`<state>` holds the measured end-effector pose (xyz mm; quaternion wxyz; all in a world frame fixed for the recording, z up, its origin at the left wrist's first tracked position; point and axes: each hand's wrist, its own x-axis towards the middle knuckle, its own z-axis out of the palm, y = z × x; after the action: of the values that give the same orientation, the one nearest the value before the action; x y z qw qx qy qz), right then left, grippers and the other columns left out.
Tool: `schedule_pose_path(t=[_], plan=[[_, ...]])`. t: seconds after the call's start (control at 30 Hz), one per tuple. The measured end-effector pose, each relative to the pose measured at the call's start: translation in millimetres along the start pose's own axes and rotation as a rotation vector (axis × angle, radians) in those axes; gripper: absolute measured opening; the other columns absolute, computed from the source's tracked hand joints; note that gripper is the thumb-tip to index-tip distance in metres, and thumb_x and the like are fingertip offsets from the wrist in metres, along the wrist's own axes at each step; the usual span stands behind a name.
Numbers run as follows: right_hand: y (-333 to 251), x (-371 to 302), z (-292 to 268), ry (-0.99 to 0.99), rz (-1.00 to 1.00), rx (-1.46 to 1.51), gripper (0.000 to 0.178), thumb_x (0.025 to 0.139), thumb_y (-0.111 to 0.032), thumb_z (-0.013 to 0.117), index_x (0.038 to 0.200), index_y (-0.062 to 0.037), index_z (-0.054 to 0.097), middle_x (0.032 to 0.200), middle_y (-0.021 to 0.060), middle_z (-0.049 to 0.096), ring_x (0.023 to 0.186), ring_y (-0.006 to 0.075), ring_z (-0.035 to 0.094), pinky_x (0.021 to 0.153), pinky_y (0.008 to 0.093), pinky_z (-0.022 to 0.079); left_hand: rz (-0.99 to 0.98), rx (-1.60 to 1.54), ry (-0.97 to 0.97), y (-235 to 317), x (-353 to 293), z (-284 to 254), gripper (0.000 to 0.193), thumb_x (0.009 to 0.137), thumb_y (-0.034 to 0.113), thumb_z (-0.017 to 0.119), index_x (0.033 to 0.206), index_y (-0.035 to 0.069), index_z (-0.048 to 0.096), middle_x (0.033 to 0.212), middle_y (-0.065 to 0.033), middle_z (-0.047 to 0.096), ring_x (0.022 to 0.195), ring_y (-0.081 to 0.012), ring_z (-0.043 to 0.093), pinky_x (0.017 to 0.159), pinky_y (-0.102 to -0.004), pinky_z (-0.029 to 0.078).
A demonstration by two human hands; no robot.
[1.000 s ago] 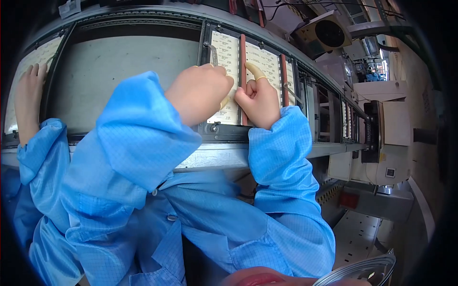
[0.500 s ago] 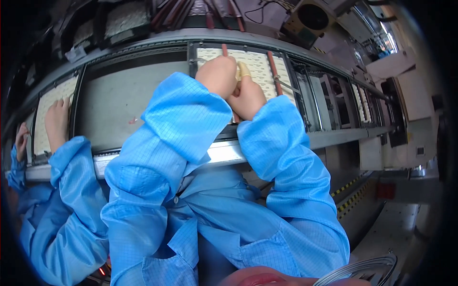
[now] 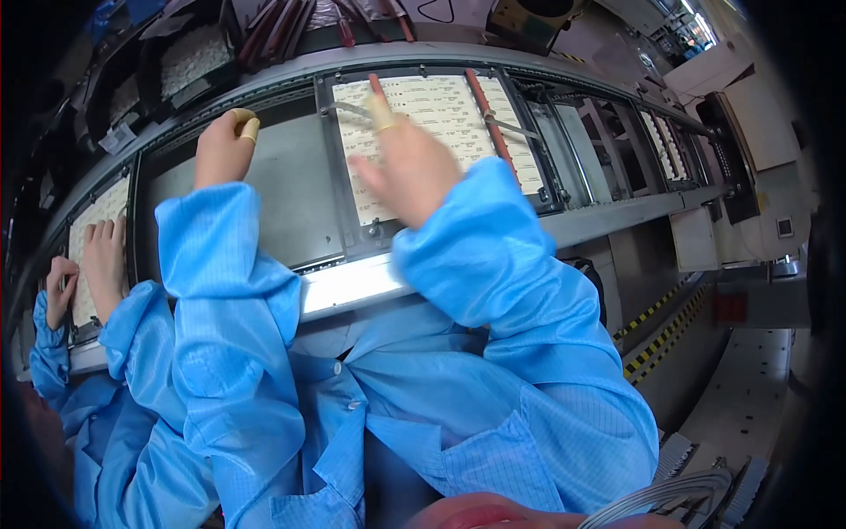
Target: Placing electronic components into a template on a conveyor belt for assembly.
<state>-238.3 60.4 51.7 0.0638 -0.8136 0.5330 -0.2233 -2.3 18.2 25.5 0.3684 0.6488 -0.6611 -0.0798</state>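
My left hand [image 3: 226,150] is raised over the conveyor, left of a black-framed panel. Its fingers curl together, with yellow finger cots on the tips; whatever they hold, if anything, is too small to make out. Blurred by motion, my right hand [image 3: 414,167] hovers over the cream printed sheet [image 3: 438,97] in the frame. Its thumb stands apart, and a finger in a yellow cot points at a dark red strip [image 3: 375,85], seeming to touch its lower visible end. A second dark red strip [image 3: 486,106] lies across the sheet to the right, under a metal clip [image 3: 511,125].
A co-worker's hands [image 3: 104,260] are at another cream panel on the far left. The conveyor's metal rail [image 3: 352,286] runs along my front. Behind stand black bins [image 3: 196,62] of small white pieces and a bundle of dark red strips [image 3: 280,31]. A boxy device [image 3: 531,22] stands farther back.
My hands were together over the sheet. The left has moved away to the left, off the panel; the right has spread its fingers and stays over the sheet. More of the sheet shows.
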Motion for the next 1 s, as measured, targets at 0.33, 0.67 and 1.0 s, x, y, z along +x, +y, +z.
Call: schedule_pose_path(t=[0.33,0.67,1.0], plan=[[-54,0,45,-0.027,-0.218,-0.205,0.025,0.076,-0.010,0.052,0.100,-0.0056,0.058,0.091,0.0119,0.048,0.087,0.0283,0.053,0.075,0.0414,0.043,-0.171,0.055,-0.213,-47,1,29,0.021,0.081,0.014,0.057,0.098,0.003,0.064,0.088,-0.0155,0.065,0.081,-0.0270,0.062,0.073,-0.0343,0.048],[67,-4,21,-0.079,-0.087,-0.536,0.065,0.072,-0.022,0.070,0.125,0.0016,0.042,0.117,0.0256,0.049,0.106,0.0405,0.047,0.092,0.0451,0.038,-0.322,0.447,0.282,-119,-74,-163,0.034,0.076,0.032,0.064,0.076,-0.002,0.063,0.072,-0.0188,0.061,0.063,-0.0303,0.059,0.060,-0.0391,0.048],[279,8,7,-0.026,0.280,-0.936,0.075,0.078,-0.019,0.065,0.139,-0.0225,0.022,0.119,0.0134,0.046,0.104,0.0317,0.052,0.083,0.0434,0.044,-0.087,0.918,0.148,-150,-76,-170,0.018,0.080,0.026,0.055,0.081,0.011,0.064,0.085,-0.0117,0.060,0.084,-0.0278,0.056,0.069,-0.0340,0.047]])
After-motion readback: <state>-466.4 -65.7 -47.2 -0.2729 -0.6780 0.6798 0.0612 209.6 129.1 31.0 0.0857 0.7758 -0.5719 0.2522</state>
